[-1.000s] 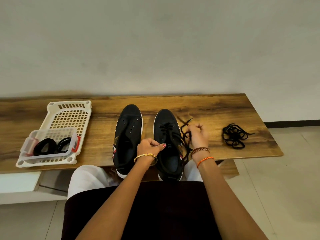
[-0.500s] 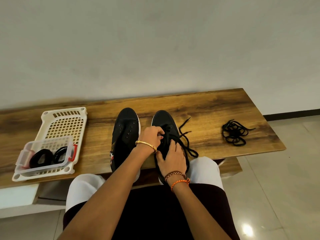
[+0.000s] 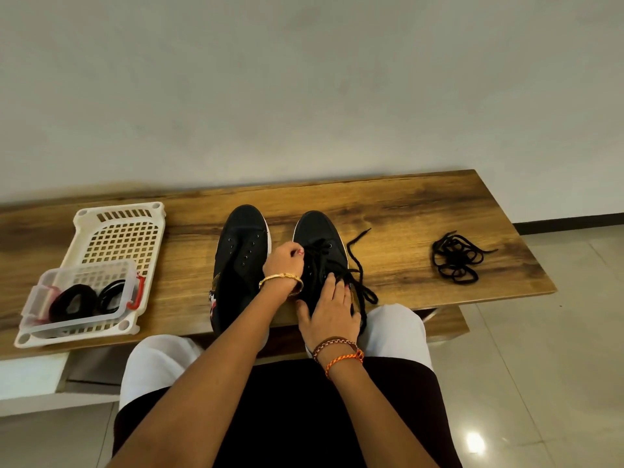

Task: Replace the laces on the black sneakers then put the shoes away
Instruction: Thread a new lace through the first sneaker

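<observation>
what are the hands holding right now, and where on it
The left hand pinches the lace near the right sneaker's upper eyelets. The right hand lies flat on that sneaker, gripping nothing.

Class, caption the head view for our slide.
Left hand pinches the lace on the right sneaker; right hand steadies it.

Wooden bench (image 3: 388, 204), grain running left-right. At 9 o'clock: white perforated tray (image 3: 118, 231). Centre: two black sneakers, left sneaker (image 3: 241, 251) unlaced, right sneaker (image 3: 319, 231) laced. At 3 o'clock: loose black lace bundle (image 3: 456, 261), well apart.
</observation>
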